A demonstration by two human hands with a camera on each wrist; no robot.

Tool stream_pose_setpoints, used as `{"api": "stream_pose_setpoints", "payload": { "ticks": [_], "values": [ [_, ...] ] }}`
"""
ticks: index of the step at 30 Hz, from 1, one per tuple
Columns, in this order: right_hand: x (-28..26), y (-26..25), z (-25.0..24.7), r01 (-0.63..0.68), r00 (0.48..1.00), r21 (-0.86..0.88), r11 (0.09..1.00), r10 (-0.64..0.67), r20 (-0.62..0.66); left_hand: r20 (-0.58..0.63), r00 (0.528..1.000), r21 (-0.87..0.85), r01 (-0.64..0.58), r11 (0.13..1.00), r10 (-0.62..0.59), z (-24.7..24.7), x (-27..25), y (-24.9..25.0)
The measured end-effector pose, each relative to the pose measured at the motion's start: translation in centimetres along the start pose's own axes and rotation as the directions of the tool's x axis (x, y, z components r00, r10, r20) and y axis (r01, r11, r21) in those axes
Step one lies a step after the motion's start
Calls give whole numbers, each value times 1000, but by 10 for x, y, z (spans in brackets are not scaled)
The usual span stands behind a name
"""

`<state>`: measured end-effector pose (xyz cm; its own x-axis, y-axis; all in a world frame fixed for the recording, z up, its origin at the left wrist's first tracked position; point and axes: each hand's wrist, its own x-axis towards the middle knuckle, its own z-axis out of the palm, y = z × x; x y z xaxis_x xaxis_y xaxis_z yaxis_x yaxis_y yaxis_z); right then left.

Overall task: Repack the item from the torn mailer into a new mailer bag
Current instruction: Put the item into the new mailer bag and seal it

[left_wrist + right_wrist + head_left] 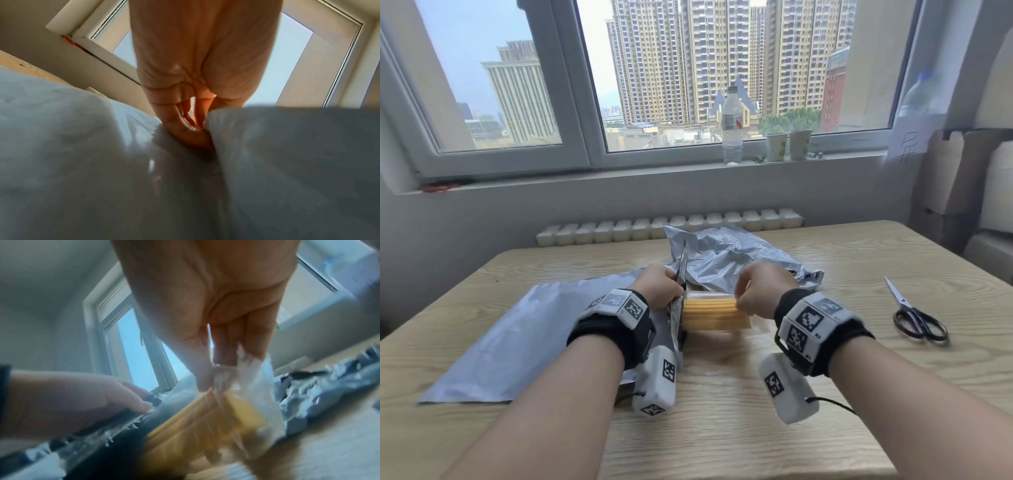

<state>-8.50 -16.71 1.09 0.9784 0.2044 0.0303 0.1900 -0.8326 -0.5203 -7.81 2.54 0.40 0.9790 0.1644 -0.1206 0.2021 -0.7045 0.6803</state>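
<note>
Overhead, the head view shows a wooden table (791,394) under a window. At its middle lies the item (714,313), a yellow ribbed pack in clear film, one end at the mouth of the new mailer (517,335), a smooth grey bag lying flat to the item's left. The left hand (659,286) pinches the mailer's upper lip and lifts it, fingers curled on the film. The right hand (758,291) grips the item's other end, fingers bent round the wrapper. Behind the item sits the torn mailer (736,257), crumpled and grey. Scissors (914,315) lie well to the right of the item, blades pointing away. On the sill beyond stand a bottle (732,126) and two cups (787,144).

From the left wrist, the left hand (191,91) has its fingers (189,136) pressed into a fold of the new mailer (82,162), which fills the lower frame; the window is behind.

From the right wrist, blurred, the right hand (216,313) nips the clear film at the end of the item (195,421) between thumb and fingers. The left hand (72,395) holds the new mailer's (98,434) dark edge beside the item, and the torn mailer (333,389) lies crumpled to its right.
</note>
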Motion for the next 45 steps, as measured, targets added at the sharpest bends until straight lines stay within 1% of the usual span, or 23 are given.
{"api": "stream_pose_setpoints", "payload": {
  "ticks": [2, 4, 5, 6, 8, 10, 12, 13, 17, 18, 19, 21, 22, 23, 25, 28, 29, 31, 35, 38, 40, 43, 45],
  "values": [
    [-1, -3, 6, -5, 998, 243, 970, -11, 66, -6, 1000, -2, -5, 1000, 5, 1, -2, 0],
    [-4, -6, 14, -83, 979, 479, 874, -19, 204, -1, 1000, 2, -12, 1000, 12, 2, -3, -1],
    [-3, -5, 20, -115, 974, 523, 845, -8, 226, -2, 1000, 2, -13, 1000, 13, 2, -4, -1],
    [0, -3, 25, -131, 978, 515, 847, 25, 207, -7, 1000, 0, -21, 1000, 21, 2, -4, -1],
    [8, 3, 32, -173, 981, 389, 905, 122, 152, -13, 999, -4, -29, 1000, 29, 1, -4, 0],
    [10, 5, 34, -261, 949, 398, 879, 158, 272, -15, 999, -3, -45, 999, 45, 0, -5, 3],
    [10, 1, 35, -330, 896, 543, 772, 76, 437, -7, 998, 1, -59, 998, 59, 2, -6, 5],
    [10, -2, 36, -336, 886, 611, 716, 20, 464, 2, 998, 6, -65, 998, 65, 3, -7, 5],
    [9, -7, 50, -377, 863, 834, 404, -173, 474, 20, 997, -30, -80, 996, 81, 7, -7, 4],
    [9, -8, 54, -384, 868, 850, 361, -172, 465, 11, 997, -39, -82, 996, 83, 7, -8, 2],
    [10, -9, 53, -388, 881, 836, 389, -110, 460, 5, 996, -45, -84, 995, 84, 6, -8, 1],
    [12, -8, 52, -371, 909, 708, 600, 80, 409, -5, 996, -52, -88, 995, 88, 3, -9, -1],
    [12, -6, 51, -368, 908, 649, 666, 105, 407, -6, 996, -64, -84, 994, 83, 1, -9, -2],
    [12, -6, 52, -363, 900, 635, 682, 79, 429, -4, 997, -78, -77, 994, 77, 0, -10, -2],
    [9, -9, 54, -364, 867, 680, 637, -36, 497, -2, 997, -108, -75, 991, 76, -1, -9, -2],
    [6, -20, 62, -368, 799, 768, 524, -245, 550, -10, 997, -164, -72, 984, 72, -1, -6, -2],
    [6, -23, 63, -390, 780, 784, 484, -279, 560, -15, 997, -182, -75, 980, 74, -2, -5, -2],
    [7, -22, 65, -411, 780, 789, 457, -272, 564, -24, 996, -212, -87, 973, 84, -4, -4, -3],
    [9, -14, 57, -440, 829, 687, 578, -32, 558, 55, 998, -355, -18, 935, 40, -4, -15, -3],
    [6, -10, 50, -468, 849, 648, 601, 101, 519, 106, 994, -343, 34, 939, 2, 0, -22, -5],
    [4, -9, 48, -456, 854, 619, 639, 119, 506, 112, 994, -298, 31, 954, 3, 1, -23, -9],
    [-5, -13, 49, -386, 847, 504, 773, 80, 526, 99, 995, -256, 5, 967, 21, 0, -26, -15],
    [-10, -17, 51, -367, 852, 495, 787, 72, 518, 98, 993, -221, -50, 974, 73, -2, -32, -18]
  ]
}}
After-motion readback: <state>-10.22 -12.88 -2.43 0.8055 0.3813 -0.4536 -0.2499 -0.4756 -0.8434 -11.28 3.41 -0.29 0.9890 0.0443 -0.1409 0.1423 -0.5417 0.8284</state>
